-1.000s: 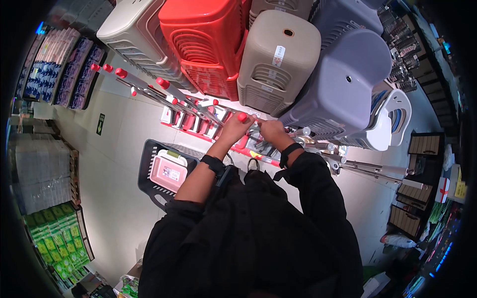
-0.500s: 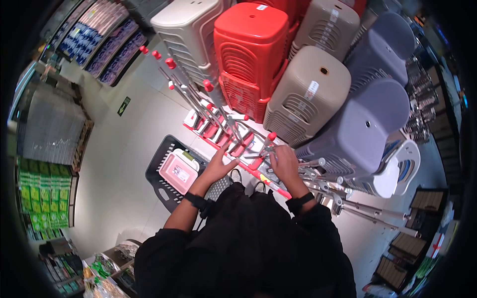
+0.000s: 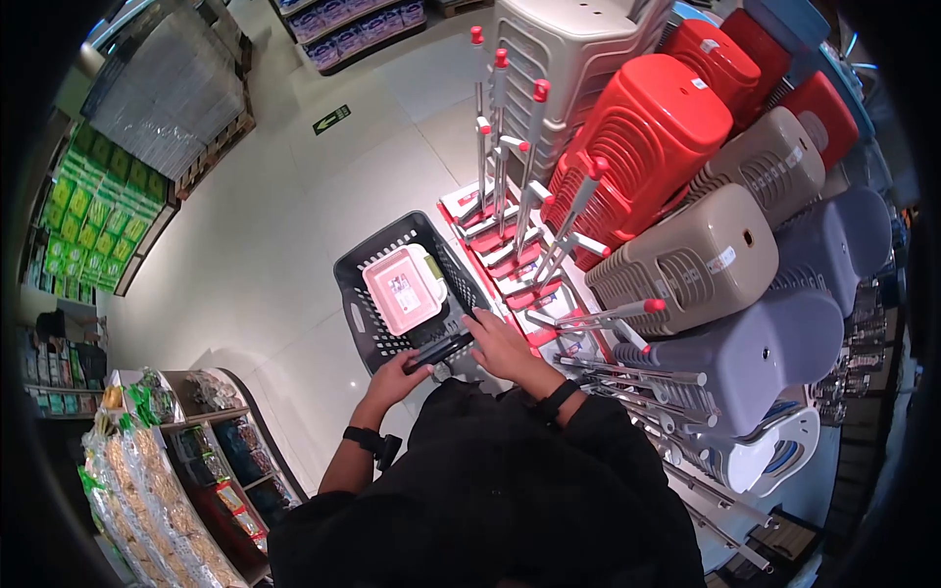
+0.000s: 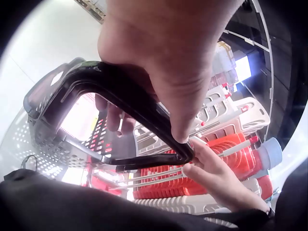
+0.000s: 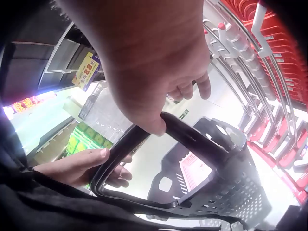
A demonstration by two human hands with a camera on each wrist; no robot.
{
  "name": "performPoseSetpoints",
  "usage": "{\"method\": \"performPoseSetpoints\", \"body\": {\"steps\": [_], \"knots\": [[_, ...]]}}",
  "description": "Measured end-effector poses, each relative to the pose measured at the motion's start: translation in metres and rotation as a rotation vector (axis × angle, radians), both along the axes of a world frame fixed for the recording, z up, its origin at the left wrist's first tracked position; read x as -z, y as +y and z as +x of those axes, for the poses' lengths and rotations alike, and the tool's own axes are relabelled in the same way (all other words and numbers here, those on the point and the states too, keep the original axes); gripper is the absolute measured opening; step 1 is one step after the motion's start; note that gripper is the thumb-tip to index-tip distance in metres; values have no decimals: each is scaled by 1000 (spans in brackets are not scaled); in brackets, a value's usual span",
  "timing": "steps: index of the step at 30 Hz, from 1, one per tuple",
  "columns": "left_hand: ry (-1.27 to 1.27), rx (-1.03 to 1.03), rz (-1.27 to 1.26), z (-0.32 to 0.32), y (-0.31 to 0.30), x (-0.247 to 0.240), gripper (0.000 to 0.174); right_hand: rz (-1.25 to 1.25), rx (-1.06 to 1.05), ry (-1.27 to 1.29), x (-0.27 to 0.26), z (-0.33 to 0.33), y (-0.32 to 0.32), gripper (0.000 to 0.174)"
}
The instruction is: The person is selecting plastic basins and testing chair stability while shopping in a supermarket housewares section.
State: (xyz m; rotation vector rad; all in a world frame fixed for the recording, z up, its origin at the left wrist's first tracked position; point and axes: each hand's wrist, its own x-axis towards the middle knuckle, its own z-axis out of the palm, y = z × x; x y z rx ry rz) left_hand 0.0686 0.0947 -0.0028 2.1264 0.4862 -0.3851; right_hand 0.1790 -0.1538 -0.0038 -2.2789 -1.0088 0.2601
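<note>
In the head view a dark basket (image 3: 350,294) stands on the floor with a pink container (image 3: 402,291) inside. My left hand (image 3: 394,380) holds the near end of its black handle (image 3: 443,350); in the left wrist view, the fingers of the left hand (image 4: 154,57) curl round the handle (image 4: 156,124). My right hand (image 3: 505,348) is at the other side of the handle. The right wrist view has the right hand (image 5: 149,72) with its thumb on the handle (image 5: 192,142) and its other fingers extended loosely off it.
Folding metal frames with red caps (image 3: 534,127) stand on a low red-and-white base right of the basket. Stacked red stools (image 3: 647,127), beige stools (image 3: 701,255) and grey-purple stools (image 3: 755,353) are beyond. Packaged goods (image 3: 147,490) fill a shelf at lower left.
The head view has turned left toward the basket. Both hands have moved from the metal frames to the basket's handle, and the left hand has taken hold of it.
</note>
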Motion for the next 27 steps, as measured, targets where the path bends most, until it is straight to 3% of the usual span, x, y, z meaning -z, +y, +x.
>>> {"method": "performPoseSetpoints", "body": {"steps": [4, 7, 14, 27], "knots": [[66, 163, 99, 2, 2, -16, 58, -98, -20, -51, 14, -1, 30, 62], [61, 292, 56, 10, 10, -11, 59, -180, 20, 139, 16, 3, 43, 57], [47, 320, 68, 40, 39, -13, 59, -128, 135, 63, 10, 22, 71, 33], [-8, 150, 221, 100, 58, -23, 52, -144, 123, 53, 16, 102, 117, 27]]}}
